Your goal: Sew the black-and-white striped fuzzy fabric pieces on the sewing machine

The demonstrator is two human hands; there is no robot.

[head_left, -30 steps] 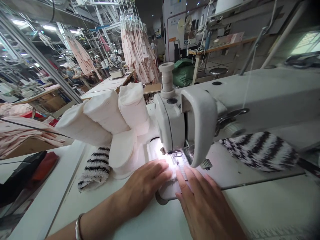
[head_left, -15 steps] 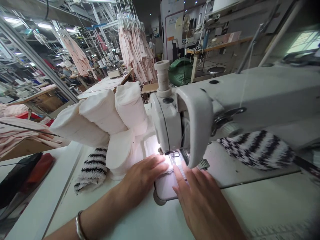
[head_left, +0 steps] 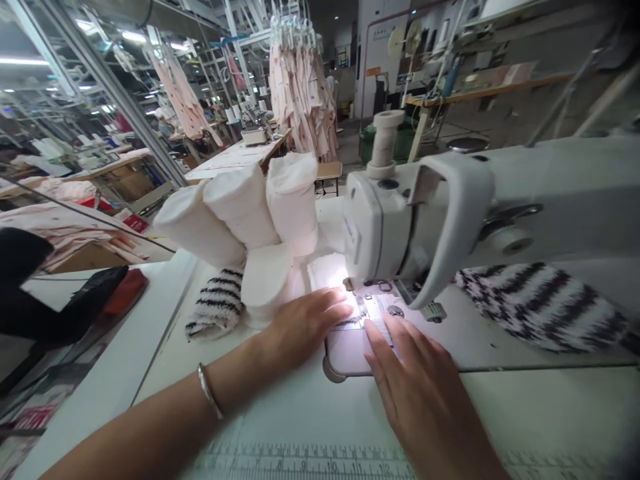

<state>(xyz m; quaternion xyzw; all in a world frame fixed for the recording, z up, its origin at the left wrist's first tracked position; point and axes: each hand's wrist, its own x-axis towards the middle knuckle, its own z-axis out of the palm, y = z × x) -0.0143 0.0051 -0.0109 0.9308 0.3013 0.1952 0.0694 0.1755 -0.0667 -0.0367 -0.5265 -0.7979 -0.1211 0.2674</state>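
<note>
Under the lit head of a white sewing machine (head_left: pixel 367 233) lies a small white fabric piece (head_left: pixel 326 268). My left hand (head_left: pixel 305 323), a silver bangle on its wrist, rests flat on the fabric's near end, its stretched fingers close to the presser foot. Just right of the needle area, my right hand (head_left: pixel 423 373) lies with fingers spread on the machine bed (head_left: pixel 353 353); I see nothing held in it. A black-and-white striped fuzzy piece (head_left: pixel 217 303) is left of my left hand, beside a white padded stack (head_left: pixel 265 283).
Several white fabric rolls (head_left: pixel 293 207) stand behind the stack. Another striped fuzzy piece (head_left: pixel 545 310) lies beneath the machine arm. A ruler scale (head_left: pixel 330 460) runs along the near table edge. Pink garments (head_left: pixel 300 93) hang at the back.
The view has swung left and down, so the machine and hands appear farther right and more of the ruler shows. Both hands keep nearly the same place by the presser foot.
</note>
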